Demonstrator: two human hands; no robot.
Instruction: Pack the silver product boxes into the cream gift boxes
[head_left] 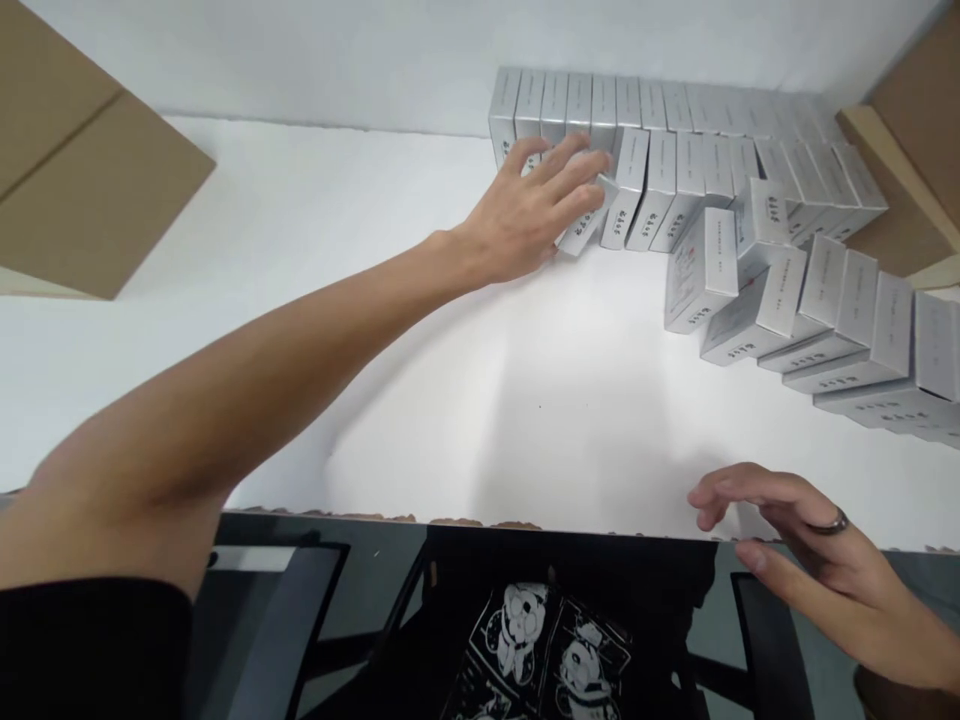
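Note:
My left hand (536, 205) reaches to the far side of the white table, its fingers curled over a small white box (581, 232) with dark lettering. That box leans at the left end of the front row, and my fingers hide much of it. Right beside it stands an upright white box (625, 190), the first of several alike. My right hand (810, 560) hovers over the table's near edge at the right, a ring on one finger. Its fingers and thumb are apart, with nothing between them.
A back row of white boxes (679, 105) runs along the wall. More boxes (817, 320) stand in a slanting line at the right. Cardboard cartons flank the table at left (112, 160) and right (900, 200). The table's near edge (465, 522) is chipped.

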